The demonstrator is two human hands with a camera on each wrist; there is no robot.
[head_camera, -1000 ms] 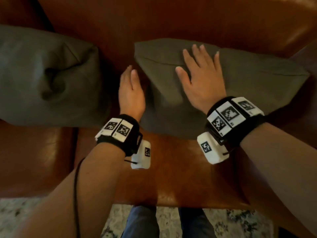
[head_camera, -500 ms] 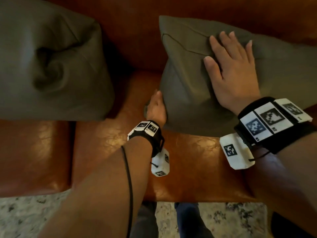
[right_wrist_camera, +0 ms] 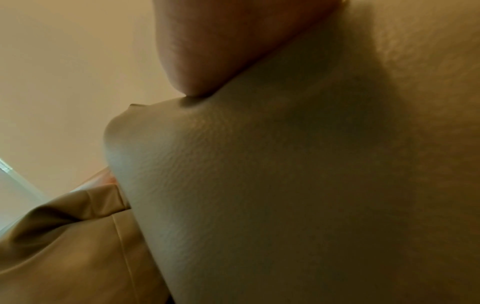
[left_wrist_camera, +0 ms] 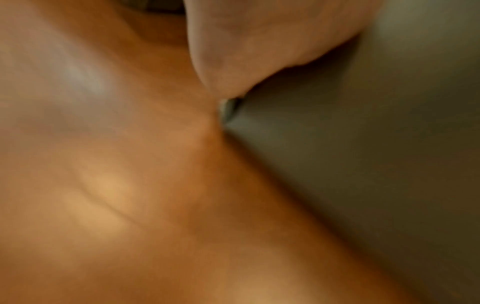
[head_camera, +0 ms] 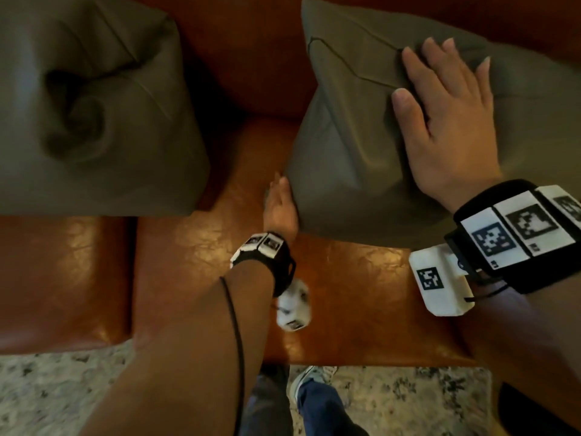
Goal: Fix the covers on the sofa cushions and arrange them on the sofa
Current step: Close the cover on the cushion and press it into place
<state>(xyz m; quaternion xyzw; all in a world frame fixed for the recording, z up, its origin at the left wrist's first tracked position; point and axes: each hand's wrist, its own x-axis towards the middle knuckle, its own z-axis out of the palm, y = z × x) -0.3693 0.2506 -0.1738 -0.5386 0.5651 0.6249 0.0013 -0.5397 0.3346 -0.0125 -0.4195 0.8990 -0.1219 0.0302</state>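
Observation:
Two olive-grey cushions lean against the back of a brown leather sofa (head_camera: 345, 287). The right cushion (head_camera: 352, 127) stands tilted on the seat. My right hand (head_camera: 446, 121) lies flat on its front face with straight, spread fingers. My left hand (head_camera: 279, 206) is low at that cushion's bottom left corner, fingers straight along its edge and touching it. In the left wrist view the hand (left_wrist_camera: 259, 41) meets the cushion (left_wrist_camera: 363, 164) just above the seat. In the right wrist view the thumb (right_wrist_camera: 221, 51) presses the cushion (right_wrist_camera: 285, 185). The left cushion (head_camera: 94, 114) has a deep dent in its middle.
The sofa seat front edge (head_camera: 361, 357) runs across the lower view, with a seam between seat pads (head_camera: 133, 278) at the left. A patterned rug (head_camera: 63, 394) and my feet (head_camera: 308, 401) are below it. A bare strip of seat (head_camera: 248, 152) separates the two cushions.
The right cushion has been raised from lying low to standing more upright against the backrest. My left hand dropped from beside its upper edge to its bottom left corner; my right hand stayed flat on it.

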